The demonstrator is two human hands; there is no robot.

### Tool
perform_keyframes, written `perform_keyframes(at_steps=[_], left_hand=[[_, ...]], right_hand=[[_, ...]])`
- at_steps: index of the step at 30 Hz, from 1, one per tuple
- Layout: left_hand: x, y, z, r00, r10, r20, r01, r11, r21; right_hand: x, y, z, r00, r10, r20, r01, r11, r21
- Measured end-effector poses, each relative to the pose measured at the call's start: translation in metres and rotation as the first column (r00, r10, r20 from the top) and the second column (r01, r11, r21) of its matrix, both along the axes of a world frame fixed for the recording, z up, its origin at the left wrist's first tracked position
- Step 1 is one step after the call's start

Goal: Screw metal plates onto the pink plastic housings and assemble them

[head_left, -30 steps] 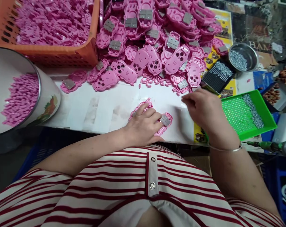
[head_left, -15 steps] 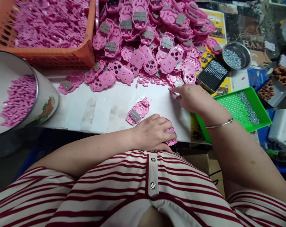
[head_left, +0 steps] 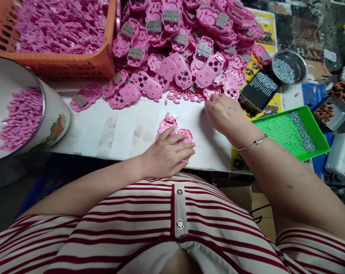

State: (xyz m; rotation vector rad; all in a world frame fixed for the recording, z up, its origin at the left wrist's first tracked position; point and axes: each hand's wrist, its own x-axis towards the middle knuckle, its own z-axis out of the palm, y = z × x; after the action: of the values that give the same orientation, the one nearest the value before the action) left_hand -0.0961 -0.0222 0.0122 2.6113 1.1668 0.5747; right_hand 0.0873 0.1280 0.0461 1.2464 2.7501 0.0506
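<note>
A worker's left hand [head_left: 169, 152] lies spread over two pink shells [head_left: 168, 124] on the bench [head_left: 118, 133]; at 2 o'clock from them, the right hand [head_left: 221, 112] hangs at the heap [head_left: 165, 74], fingertips hidden, any pinch impossible to tell. The step, apparently steadying while reaching, calls for a fine grip. Pot [head_left: 58, 114] at 9 o'clock, basket [head_left: 75, 62] at 10; loose pegs [head_left: 176, 95] crowd the reach; green tray [head_left: 269, 125] at 3.
</note>
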Motion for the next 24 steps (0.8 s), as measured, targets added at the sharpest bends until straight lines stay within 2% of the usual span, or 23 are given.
perform_keyframes(at_steps=[6,8,10,12,13,15,17,18,20,24], left_hand=[[-0.006,-0.002,0.000,1.000,0.012,0.022,-0.011,1.000,-0.014],[-0.009,-0.004,0.001,0.998,0.057,0.010,-0.057,0.998,-0.003],[-0.012,-0.005,0.001,0.996,0.093,-0.001,-0.093,0.996,-0.001],[-0.015,-0.006,0.002,0.996,0.093,0.002,-0.093,0.996,-0.008],[-0.017,-0.006,0.002,0.996,0.085,0.008,-0.085,0.996,-0.011],[-0.019,-0.006,0.002,0.997,0.075,0.017,-0.075,0.997,-0.018],[-0.020,-0.005,0.001,0.997,0.075,0.018,-0.074,0.997,-0.022],[-0.020,-0.005,0.001,0.997,0.077,0.018,-0.077,0.997,-0.022],[-0.020,-0.005,0.000,0.996,0.082,0.019,-0.082,0.997,-0.014],[-0.020,-0.005,-0.002,0.997,0.082,0.011,-0.082,0.997,0.012]], right_hand=[[0.000,0.003,-0.001,1.000,0.017,0.000,-0.017,1.000,-0.002],[0.000,0.002,0.001,0.997,-0.050,-0.054,0.050,0.999,-0.008],[-0.002,-0.003,0.004,0.967,-0.165,-0.194,0.156,0.986,-0.059],[-0.007,-0.011,0.007,0.887,-0.293,-0.358,0.214,0.946,-0.245],[-0.010,-0.016,0.008,0.839,-0.359,-0.408,0.203,0.904,-0.377],[-0.017,-0.023,0.007,0.770,-0.476,-0.424,0.142,0.777,-0.613],[-0.024,-0.028,0.004,0.736,-0.550,-0.394,0.109,0.671,-0.734],[-0.027,-0.029,0.003,0.725,-0.572,-0.384,0.108,0.645,-0.757],[-0.032,-0.028,0.000,0.718,-0.588,-0.372,0.123,0.633,-0.764],[-0.040,-0.025,0.003,0.761,-0.566,-0.316,0.181,0.654,-0.735]])
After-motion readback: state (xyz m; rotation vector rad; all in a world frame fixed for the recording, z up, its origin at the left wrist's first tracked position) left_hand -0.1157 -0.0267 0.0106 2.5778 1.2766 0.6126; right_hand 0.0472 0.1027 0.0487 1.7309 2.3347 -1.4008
